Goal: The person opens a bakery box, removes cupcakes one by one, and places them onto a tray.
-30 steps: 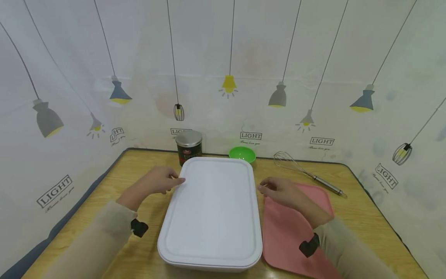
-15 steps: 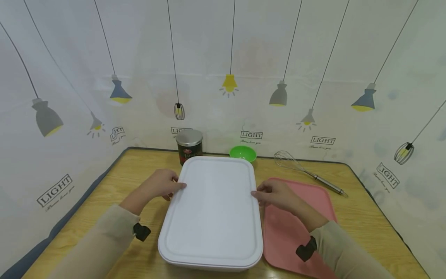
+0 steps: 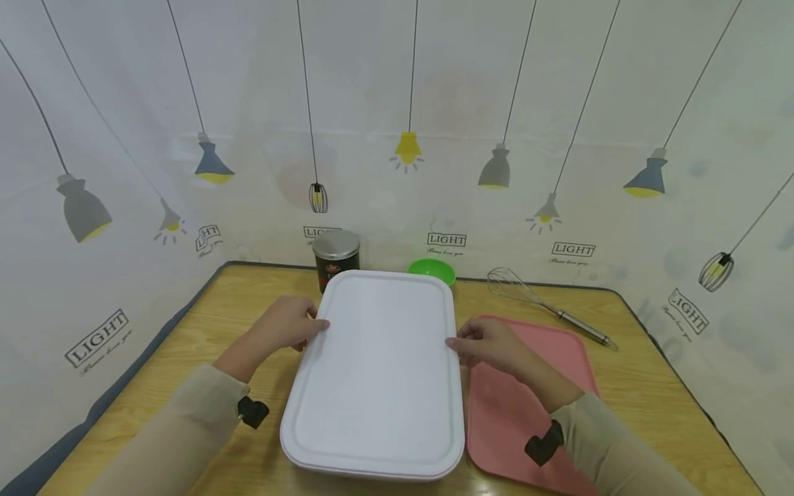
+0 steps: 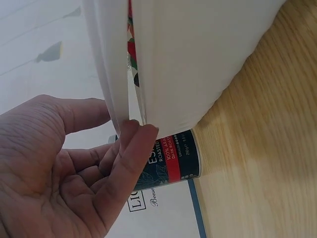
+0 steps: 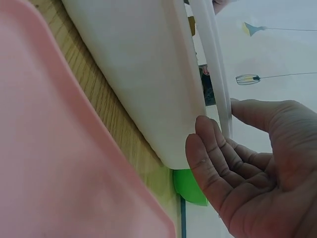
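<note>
While both hands pinch the white lid, the far can says "ROASTED". The wall says "LIGHT".

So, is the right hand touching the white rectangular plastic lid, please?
Touching: in the right wrist view, the right hand pinches the lid, thumb against its top.

One each: lid; box; tray; tin; bowl; whisk; table.

From the white lid, the canister's base at eleven o'clock and part of the green bowl at one are hidden; the pink tray is cropped towards four.
</note>
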### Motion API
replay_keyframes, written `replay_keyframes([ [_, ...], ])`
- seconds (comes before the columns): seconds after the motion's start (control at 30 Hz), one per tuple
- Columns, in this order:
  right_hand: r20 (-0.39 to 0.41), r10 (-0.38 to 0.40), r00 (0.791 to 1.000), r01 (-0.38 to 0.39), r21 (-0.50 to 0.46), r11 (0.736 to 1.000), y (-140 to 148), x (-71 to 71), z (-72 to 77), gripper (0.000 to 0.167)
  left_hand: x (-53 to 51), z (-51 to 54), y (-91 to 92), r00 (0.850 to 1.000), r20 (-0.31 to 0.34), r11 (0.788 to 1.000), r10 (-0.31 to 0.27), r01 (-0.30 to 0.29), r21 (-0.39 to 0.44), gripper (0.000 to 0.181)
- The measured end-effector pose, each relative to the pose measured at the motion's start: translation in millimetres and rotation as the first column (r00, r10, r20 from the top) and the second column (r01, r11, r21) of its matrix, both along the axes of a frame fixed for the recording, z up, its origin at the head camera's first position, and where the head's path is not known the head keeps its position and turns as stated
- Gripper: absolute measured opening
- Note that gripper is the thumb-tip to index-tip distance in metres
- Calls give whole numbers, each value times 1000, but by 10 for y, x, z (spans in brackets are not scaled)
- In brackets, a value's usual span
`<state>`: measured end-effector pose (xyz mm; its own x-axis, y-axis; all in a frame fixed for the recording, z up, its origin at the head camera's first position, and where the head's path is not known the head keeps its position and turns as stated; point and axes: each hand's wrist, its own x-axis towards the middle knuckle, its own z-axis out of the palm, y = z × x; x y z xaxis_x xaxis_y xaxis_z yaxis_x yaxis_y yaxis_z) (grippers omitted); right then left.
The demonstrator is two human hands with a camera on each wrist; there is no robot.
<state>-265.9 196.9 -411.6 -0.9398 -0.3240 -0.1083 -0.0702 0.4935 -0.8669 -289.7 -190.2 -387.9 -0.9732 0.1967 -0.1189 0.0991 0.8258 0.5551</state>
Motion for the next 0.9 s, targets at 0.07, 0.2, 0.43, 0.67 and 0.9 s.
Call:
replay_keyframes([
  [0.07,9,-3,1000,3,-15,1000,-5,0,6,35,-4,7,-5,1000,-3,1000,7,-7,2,30],
  [0.2,34,-16,999,18,-42,999,-16,7,25,37,18,29,-2,1000,15,999,25,-25,39,32],
  [0.43,102,-53,993,65,-115,991,-46,42,70,37,86,140,10,998,53,990,38,-44,136,34],
  [0.67,121,-58,991,71,-105,992,-63,13,118,42,119,267,-7,998,51,988,45,-52,142,36],
  [0.9,118,-55,992,68,-110,992,-155,-23,212,39,102,355,-84,998,57,993,39,-45,113,35],
])
